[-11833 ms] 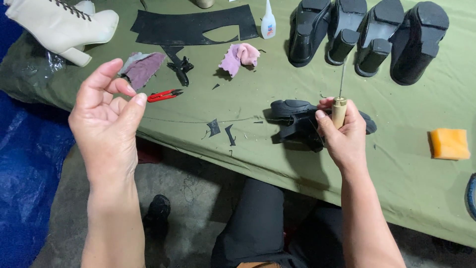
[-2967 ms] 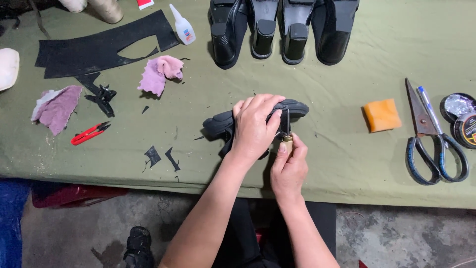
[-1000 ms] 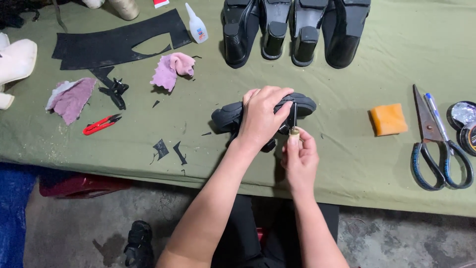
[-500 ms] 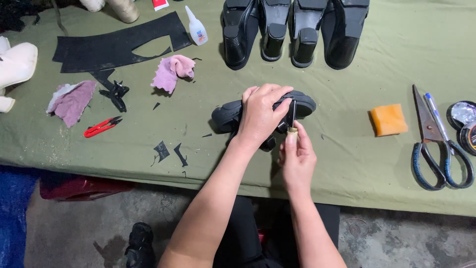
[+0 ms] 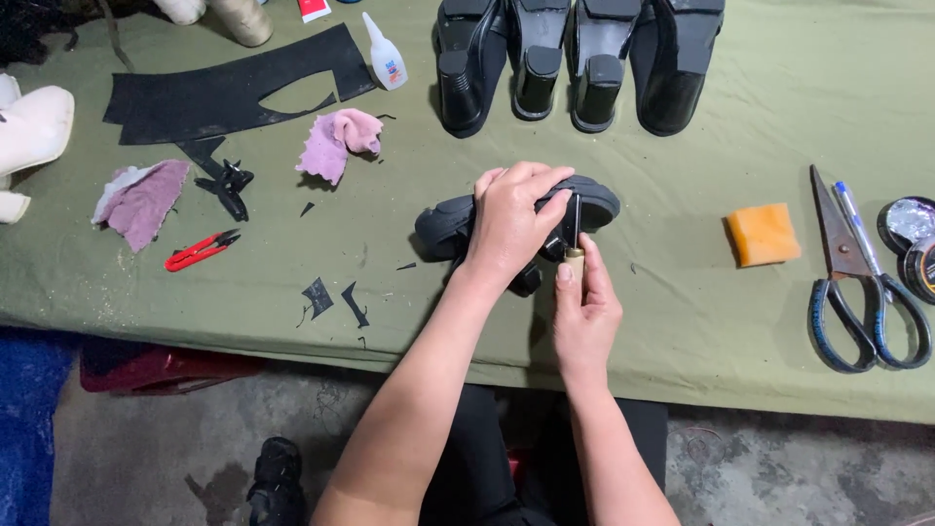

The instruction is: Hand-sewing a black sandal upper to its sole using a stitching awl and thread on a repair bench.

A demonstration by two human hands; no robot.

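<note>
Left hand (image 5: 511, 222): clamped over black shoe (image 5: 458, 222), pinning it to table (image 5: 682, 292).
Right hand (image 5: 584, 317): fist around wooden-handled awl (image 5: 574, 261), tip against shoe.

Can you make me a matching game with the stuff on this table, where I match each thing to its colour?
Things:
1. sponge block
2. small snips
3. crumpled cloth
4. shoe under the left hand

Colours:
A. black
B. orange
C. pink
D. red

Pairs: 1-B, 2-D, 3-C, 4-A
</note>
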